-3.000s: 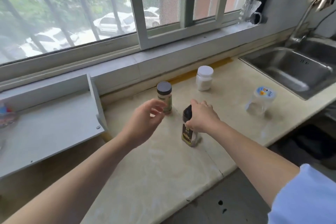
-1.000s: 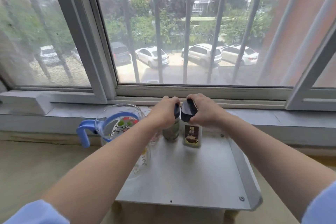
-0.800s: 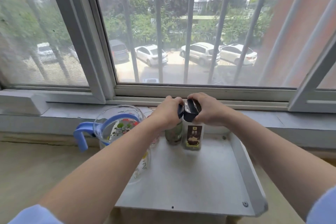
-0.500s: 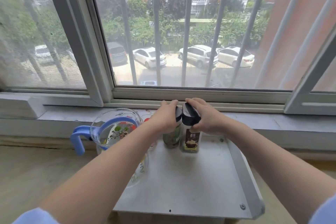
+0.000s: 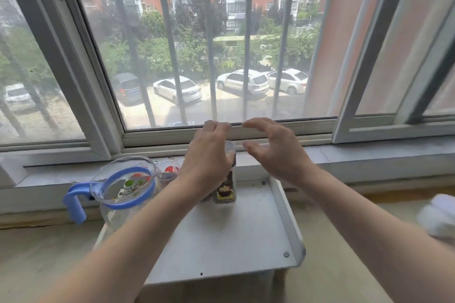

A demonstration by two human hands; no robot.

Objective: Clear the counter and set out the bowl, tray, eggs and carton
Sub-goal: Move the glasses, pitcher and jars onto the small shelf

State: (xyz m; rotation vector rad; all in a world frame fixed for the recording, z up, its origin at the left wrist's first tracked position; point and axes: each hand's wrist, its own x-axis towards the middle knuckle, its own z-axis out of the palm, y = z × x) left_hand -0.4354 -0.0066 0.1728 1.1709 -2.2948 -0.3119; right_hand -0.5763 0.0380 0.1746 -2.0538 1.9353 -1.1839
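Two spice jars stand at the back of a grey raised shelf (image 5: 221,241) under the window. The dark-labelled jar (image 5: 226,189) shows between my hands; the other jar is hidden behind my left hand (image 5: 209,162). That hand hovers in front of the jars with its fingers stretched up and nothing in it. My right hand (image 5: 275,152) is lifted just right of the dark-labelled jar, fingers spread and empty. No bowl, tray, eggs or carton is in view.
A clear pitcher (image 5: 123,189) with a blue rim and handle stands on the shelf's left side, with small glasses (image 5: 170,171) behind it. A blurred white object (image 5: 438,214) sits on the beige counter (image 5: 344,273) at the far right. The window sill runs behind.
Both hands carried the two jars from the counter to the shelf, set them at its back, and have now let go and lifted off their caps.
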